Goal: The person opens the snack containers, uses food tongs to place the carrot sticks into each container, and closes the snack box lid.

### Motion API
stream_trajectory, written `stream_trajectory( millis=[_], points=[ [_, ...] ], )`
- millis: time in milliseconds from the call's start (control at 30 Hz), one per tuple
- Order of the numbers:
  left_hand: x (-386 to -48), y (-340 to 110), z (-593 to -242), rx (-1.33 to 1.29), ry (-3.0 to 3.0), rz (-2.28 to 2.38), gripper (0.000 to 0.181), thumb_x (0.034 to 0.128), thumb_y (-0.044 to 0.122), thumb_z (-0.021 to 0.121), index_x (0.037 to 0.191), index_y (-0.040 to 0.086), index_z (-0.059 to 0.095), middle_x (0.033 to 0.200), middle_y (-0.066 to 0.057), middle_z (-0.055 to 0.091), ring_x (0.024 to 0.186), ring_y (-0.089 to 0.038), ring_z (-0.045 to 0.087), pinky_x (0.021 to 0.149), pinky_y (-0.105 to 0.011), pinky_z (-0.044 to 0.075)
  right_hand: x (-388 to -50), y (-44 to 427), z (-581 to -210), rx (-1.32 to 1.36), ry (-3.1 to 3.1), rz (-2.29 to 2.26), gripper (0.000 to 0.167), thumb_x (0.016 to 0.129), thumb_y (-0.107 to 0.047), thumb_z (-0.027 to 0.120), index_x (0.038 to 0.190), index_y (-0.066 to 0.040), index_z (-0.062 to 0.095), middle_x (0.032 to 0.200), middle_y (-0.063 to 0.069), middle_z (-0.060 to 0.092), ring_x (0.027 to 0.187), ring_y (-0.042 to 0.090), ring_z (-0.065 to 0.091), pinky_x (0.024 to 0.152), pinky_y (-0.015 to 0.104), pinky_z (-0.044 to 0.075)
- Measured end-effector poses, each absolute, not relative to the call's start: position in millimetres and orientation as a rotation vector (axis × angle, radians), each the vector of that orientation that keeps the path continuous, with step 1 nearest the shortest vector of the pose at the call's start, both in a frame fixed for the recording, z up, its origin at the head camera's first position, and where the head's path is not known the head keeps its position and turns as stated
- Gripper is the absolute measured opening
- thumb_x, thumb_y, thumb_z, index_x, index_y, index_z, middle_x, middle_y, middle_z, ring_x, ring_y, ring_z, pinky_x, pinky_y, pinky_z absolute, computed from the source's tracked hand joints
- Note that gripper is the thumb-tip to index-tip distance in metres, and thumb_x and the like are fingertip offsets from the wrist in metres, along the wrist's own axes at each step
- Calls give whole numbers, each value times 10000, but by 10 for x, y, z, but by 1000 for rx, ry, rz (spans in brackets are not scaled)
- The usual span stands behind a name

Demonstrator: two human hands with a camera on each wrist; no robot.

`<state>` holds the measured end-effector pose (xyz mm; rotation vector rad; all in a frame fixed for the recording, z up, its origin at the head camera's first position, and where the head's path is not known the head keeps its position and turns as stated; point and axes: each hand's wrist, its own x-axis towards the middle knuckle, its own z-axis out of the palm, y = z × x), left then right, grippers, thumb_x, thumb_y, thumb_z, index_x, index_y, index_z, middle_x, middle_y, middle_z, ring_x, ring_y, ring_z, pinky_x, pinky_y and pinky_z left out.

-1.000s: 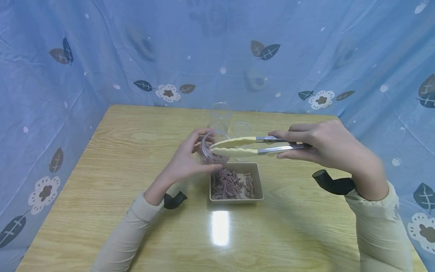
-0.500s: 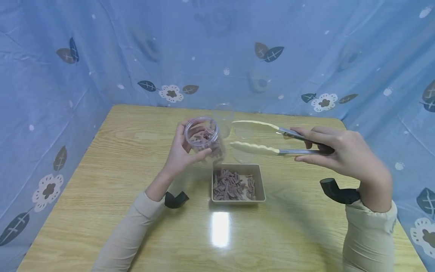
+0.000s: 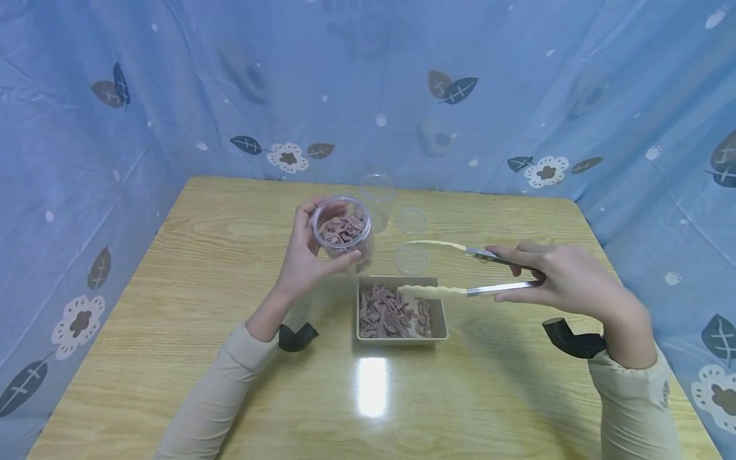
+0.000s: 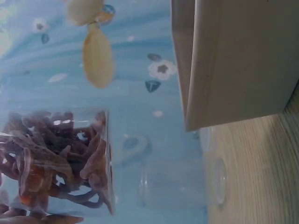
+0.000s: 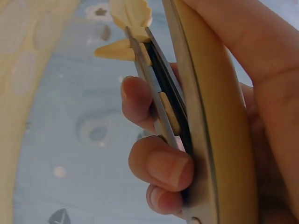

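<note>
My left hand [image 3: 301, 265] grips a clear jar [image 3: 365, 249], tilted slightly, its open mouth up. Brownish-purple dried strips [image 3: 340, 228] partly fill this jar; they show large in the left wrist view [image 4: 56, 163]. In my right hand [image 3: 566, 281] is a pair of tongs [image 3: 494, 289] with metal arms and cream scalloped tips [image 4: 98, 58]. The tips are spread apart with nothing between them. The lower tip is over the back of a beige tray [image 3: 441, 319], which holds more strips [image 3: 385, 313]. In the right wrist view, fingers [image 5: 161, 163] curl round the handles.
Behind the held jar stands another clear jar [image 3: 377, 207]. Two round transparent lids, a far one [image 3: 411, 220] and a nearer one [image 3: 411, 259], lie beside it on the wooden table [image 3: 230, 236]. A blue patterned curtain [image 3: 356, 83] encloses the back and sides.
The tongs have left the jar's mouth, spread apart, and moved right and down towards the tray. My left hand has moved the jar slightly left and back, turning its mouth more upward.
</note>
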<state>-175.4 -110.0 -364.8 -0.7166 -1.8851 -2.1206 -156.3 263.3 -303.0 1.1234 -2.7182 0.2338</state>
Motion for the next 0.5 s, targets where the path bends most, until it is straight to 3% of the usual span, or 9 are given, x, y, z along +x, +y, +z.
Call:
stream_trajectory(
  millis=[167, 500],
  points=[
    [-1766, -1116, -3658, -655, -1957, -2122, 803, 682, -74, 744, 1324, 84, 287, 1347, -136, 449, 1257, -239, 416, 1084, -354, 346, -1567, 2644, -3133, 1138, -2763, 199, 655, 679, -495, 757, 1259, -244, 586, 702, -220, 437, 489, -93, 328, 429, 133, 272],
    [-1837, -1188, -3705, -601, -2019, -2189, 751, 720, -26, 748, 1312, 126, 311, 1344, -86, 471, 1252, -184, 439, 1052, -330, 389, -1589, 2686, -3239, 1228, -2838, 363, 631, 709, -442, 755, 1266, -201, 580, 793, -202, 500, 527, -79, 340, 463, 133, 316]
  ],
)
